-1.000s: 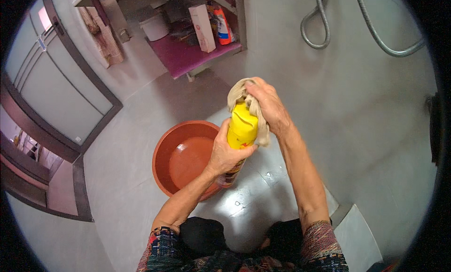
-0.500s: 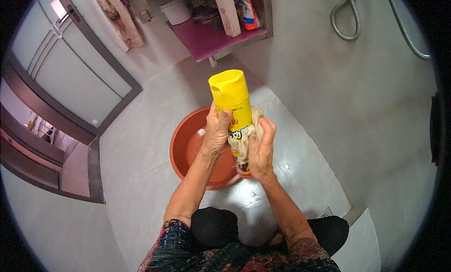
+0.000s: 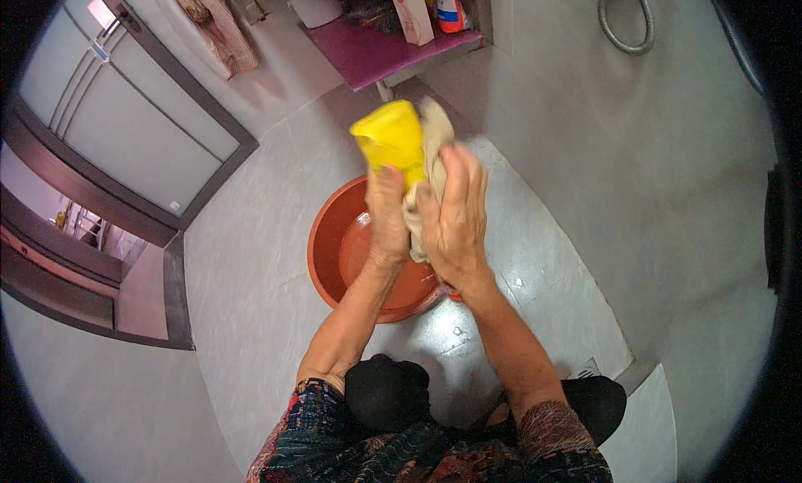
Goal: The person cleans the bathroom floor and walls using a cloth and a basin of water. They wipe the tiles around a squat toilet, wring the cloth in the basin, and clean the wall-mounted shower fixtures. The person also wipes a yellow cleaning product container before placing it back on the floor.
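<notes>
A spray can (image 3: 390,139) with a yellow cap is held up over the red-brown basin (image 3: 324,253), its top leaning left. My left hand (image 3: 387,220) is wrapped round the can from its left side. A cream cloth (image 3: 437,134) lies along the can's right side, bunched under the fingers of my right hand (image 3: 455,220), which presses it against the can. Most of the can's body is hidden by my hands and the cloth; a bit of its red lower end shows below my right hand. Motion blurs the cap and cloth slightly.
The basin stands on a pale tiled floor (image 3: 251,232) with wet spots. Beyond it, a purple shelf (image 3: 359,61) bears a white bucket (image 3: 315,7), a tall box (image 3: 411,14) and an orange-red package (image 3: 451,11). A door (image 3: 138,107) is at left, a shower hose (image 3: 626,45) at upper right.
The can has tilted, its cap moving left and away from me. My right hand and the cloth have slid up the can toward the cap, covering more of its body.
</notes>
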The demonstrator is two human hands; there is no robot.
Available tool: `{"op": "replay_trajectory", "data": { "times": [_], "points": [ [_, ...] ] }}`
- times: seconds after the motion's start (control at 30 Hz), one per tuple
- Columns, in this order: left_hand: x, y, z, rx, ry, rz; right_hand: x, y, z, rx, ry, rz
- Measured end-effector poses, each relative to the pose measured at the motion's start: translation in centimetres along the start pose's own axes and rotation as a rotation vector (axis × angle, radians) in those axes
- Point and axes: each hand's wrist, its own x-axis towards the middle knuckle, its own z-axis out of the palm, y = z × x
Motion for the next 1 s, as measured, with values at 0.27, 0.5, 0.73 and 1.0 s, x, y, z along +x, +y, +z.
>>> {"op": "replay_trajectory", "data": {
  "times": [0.27,0.5,0.73,1.0],
  "points": [
    [2.2,2.2,-3.3,-0.243,-0.146,-0.01,-9.3,5.3,-1.2,0.453,-0.349,0.335],
    [2.1,2.0,-3.4,-0.367,-0.295,-0.072,-9.1,5.9,-1.9,0.861,-0.452,0.528],
    [0.7,1.7,-0.3,0.156,0.113,0.17,-9.9,5.9,-1.3,0.528,-0.223,0.402],
    [-0.1,0.5,-1.6,0.037,0.155,0.072,-8.1,2.9,-0.4,-0.05,-0.267,0.303]
  ]
}}
